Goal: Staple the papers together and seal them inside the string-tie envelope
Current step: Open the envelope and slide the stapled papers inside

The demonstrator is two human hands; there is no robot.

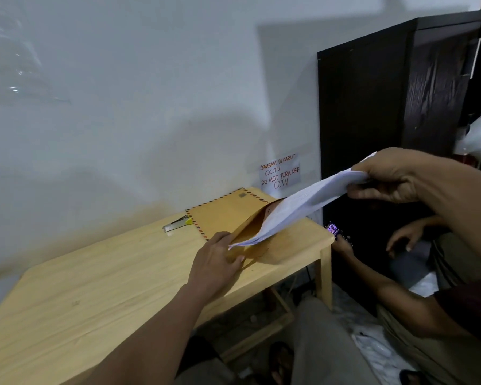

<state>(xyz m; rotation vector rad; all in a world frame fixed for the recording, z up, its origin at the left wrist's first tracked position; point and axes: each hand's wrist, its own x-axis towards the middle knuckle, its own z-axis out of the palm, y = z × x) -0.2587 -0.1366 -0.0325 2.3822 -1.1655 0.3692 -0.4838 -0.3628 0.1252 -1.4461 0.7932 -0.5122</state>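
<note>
A brown envelope with a red-and-blue striped border lies at the far right end of the wooden table. My left hand grips its open mouth and holds the flap apart. My right hand pinches the upper end of a white sheaf of papers, held slanted. The papers' lower end sits inside the envelope's mouth. A silver stapler with a yellow end rests on the table just left of the envelope.
A white wall with a handwritten CCTV notice runs behind the table. A dark cabinet stands to the right. Another person's hands and arm are low beside the table's right leg, holding a small lit device.
</note>
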